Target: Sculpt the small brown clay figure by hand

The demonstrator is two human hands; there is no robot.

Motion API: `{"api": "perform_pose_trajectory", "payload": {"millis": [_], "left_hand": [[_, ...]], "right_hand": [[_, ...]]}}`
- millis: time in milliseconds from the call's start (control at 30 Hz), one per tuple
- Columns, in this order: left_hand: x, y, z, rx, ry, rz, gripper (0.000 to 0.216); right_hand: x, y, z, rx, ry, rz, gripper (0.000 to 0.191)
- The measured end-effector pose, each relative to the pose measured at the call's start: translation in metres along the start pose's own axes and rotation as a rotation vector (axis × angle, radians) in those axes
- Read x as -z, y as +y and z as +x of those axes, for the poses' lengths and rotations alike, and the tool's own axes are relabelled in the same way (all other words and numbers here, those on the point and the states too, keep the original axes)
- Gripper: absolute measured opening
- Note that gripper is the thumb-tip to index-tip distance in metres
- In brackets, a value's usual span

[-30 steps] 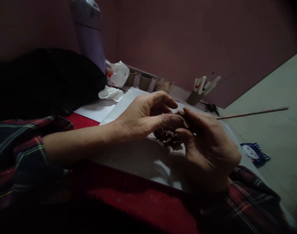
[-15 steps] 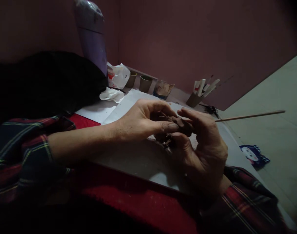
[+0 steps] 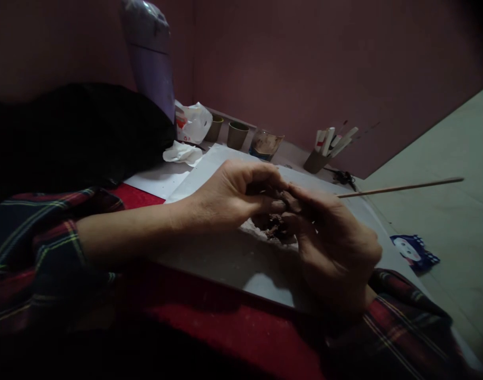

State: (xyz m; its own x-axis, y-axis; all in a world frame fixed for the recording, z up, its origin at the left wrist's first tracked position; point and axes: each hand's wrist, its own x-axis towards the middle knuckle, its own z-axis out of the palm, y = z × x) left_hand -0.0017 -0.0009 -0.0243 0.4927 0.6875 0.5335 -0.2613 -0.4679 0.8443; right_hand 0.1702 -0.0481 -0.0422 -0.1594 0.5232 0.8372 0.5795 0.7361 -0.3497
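Note:
Both hands meet over white paper (image 3: 221,258). My left hand (image 3: 233,195) is closed, thumb and fingers pinching a small piece of dark brown clay that is mostly hidden. Against it, my right hand (image 3: 332,243) is closed too, its thumb and fingertips pressing on the same piece. Directly below the fingers lies a crumbly brown clay lump (image 3: 276,228) on a crinkled pale wrapping. A thin wooden stick (image 3: 403,188) runs out to the right from behind my right hand; whether that hand holds it, I cannot tell.
Along the back stand two small cups (image 3: 238,136), a stained glass (image 3: 266,145) and a holder with white pens (image 3: 316,161). Crumpled tissue (image 3: 182,153), a plastic bag (image 3: 196,121), a purple cylinder (image 3: 152,74) and dark cloth (image 3: 78,132) are on the left.
My right hand has turned and shifted slightly right, its fingers closing in. The clay between the fingers shows less now, while the crumbly lump below shows more. My left hand has barely moved.

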Motion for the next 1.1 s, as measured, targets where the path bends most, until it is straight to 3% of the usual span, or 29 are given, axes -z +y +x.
{"api": "perform_pose_trajectory", "payload": {"millis": [200, 467, 800, 1100], "left_hand": [[0.0, 0.0013, 0.0004, 0.075, -0.041, -0.077, 0.015], [-0.002, 0.0044, -0.0003, 0.186, -0.09, -0.162, 0.031], [-0.0022, 0.0027, -0.0002, 0.087, -0.039, 0.024, 0.021], [-0.0023, 0.0053, -0.0011, 0.014, -0.022, 0.158, 0.025]], "right_hand": [[0.0001, 0.0003, 0.0009, 0.036, 0.015, -0.05, 0.039], [0.0016, 0.0014, -0.0001, 0.054, -0.016, -0.093, 0.037], [0.0012, 0.0006, 0.0049, 0.129, -0.121, -0.06, 0.038], [0.0038, -0.0007, 0.0035, 0.139, -0.097, -0.107, 0.028]]}}
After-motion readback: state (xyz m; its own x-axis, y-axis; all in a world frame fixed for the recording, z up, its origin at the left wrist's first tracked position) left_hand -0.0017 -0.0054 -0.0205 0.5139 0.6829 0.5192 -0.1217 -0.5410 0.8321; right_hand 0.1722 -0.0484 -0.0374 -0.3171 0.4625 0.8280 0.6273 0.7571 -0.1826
